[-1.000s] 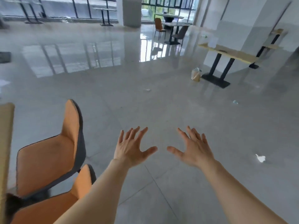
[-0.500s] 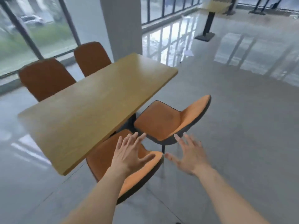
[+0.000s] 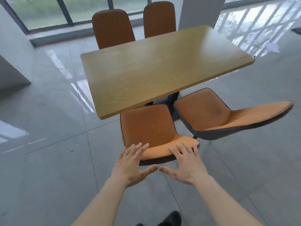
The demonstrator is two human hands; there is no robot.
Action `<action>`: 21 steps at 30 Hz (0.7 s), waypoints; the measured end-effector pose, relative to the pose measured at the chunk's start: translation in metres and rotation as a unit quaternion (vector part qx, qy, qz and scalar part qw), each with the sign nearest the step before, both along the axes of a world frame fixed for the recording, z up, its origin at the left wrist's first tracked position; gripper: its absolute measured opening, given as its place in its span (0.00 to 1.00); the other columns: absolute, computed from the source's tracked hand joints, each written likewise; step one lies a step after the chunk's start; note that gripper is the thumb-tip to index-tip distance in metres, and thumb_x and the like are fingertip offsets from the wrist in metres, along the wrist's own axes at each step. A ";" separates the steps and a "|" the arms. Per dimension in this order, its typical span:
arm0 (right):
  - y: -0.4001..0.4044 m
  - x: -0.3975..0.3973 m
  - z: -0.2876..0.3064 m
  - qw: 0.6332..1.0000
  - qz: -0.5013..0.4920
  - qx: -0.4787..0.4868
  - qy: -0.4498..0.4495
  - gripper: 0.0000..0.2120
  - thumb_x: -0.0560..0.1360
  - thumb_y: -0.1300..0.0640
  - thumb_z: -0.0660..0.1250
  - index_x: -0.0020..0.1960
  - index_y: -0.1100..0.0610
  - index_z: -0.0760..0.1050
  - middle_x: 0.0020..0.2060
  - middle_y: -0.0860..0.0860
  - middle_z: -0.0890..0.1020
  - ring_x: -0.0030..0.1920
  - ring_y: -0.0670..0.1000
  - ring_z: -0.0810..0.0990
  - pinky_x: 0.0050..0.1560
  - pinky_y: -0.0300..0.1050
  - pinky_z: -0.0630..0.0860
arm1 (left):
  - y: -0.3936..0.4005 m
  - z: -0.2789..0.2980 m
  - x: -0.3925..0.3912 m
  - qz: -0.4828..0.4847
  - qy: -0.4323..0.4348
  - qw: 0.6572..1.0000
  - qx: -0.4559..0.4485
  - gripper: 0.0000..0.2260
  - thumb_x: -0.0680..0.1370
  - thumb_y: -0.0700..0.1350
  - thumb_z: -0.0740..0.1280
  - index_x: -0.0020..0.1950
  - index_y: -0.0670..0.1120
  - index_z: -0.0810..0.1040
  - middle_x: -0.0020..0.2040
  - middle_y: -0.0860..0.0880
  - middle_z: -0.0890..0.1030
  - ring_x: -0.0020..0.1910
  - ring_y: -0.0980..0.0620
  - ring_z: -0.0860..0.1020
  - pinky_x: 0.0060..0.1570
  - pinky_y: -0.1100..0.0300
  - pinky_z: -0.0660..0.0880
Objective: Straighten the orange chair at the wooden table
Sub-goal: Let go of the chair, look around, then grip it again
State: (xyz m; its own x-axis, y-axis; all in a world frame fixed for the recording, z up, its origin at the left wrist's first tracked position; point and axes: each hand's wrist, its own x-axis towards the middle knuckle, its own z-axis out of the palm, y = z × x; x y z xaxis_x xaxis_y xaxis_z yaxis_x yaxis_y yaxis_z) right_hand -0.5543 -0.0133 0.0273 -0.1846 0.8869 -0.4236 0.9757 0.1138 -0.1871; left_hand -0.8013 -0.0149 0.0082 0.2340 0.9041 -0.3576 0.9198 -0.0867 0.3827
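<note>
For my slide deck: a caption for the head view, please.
Both open hands, left hand and right hand, reach the near orange chair at the wooden table.

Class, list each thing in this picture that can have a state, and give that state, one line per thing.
Near orange chair: seat partly under the table, back toward the person.
Right orange chair: turned askew, back pointing right.
Two far chairs: upright, pushed to the table.
Wooden table: bare top.
Left hand: open, fingers spread, at the near chair's back.
Right hand: open, fingers spread on the same back.
</note>
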 end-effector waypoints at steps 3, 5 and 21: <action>-0.005 0.003 -0.012 0.999 0.015 0.035 -0.019 0.46 0.70 0.17 0.44 0.81 0.42 0.54 0.80 0.51 0.58 0.82 0.56 0.46 0.81 0.63 0.39 | -0.012 -0.014 0.008 0.016 -0.011 1.000 -0.011 0.35 0.75 0.77 0.51 0.79 0.65 0.53 0.81 0.57 0.61 0.78 0.51 0.57 0.78 0.50 0.53; -0.004 0.004 -0.016 0.999 0.013 0.050 -0.014 0.42 0.73 0.20 0.44 0.80 0.42 0.56 0.80 0.51 0.60 0.82 0.56 0.47 0.82 0.62 0.39 | -0.014 -0.020 0.015 0.045 -0.017 0.999 0.022 0.28 0.79 0.71 0.52 0.78 0.65 0.55 0.79 0.57 0.63 0.77 0.51 0.59 0.77 0.51 0.53; 0.042 0.087 -0.029 0.991 0.135 0.025 -0.002 0.42 0.71 0.22 0.33 0.78 0.38 0.58 0.79 0.49 0.64 0.81 0.57 0.53 0.81 0.61 0.46 | -0.028 -0.019 0.096 0.137 0.028 0.990 0.015 0.25 0.81 0.68 0.52 0.77 0.64 0.58 0.74 0.60 0.67 0.73 0.52 0.63 0.77 0.52 0.57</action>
State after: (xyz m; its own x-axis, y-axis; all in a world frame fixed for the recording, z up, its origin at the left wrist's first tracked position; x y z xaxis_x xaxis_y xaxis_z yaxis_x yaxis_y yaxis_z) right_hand -0.4671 0.0289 -0.0018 -0.4168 0.8250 -0.3817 0.9090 0.3801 -0.1711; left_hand -0.7051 -0.0430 -0.0107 -0.0422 0.9412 -0.3352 0.9302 0.1594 0.3305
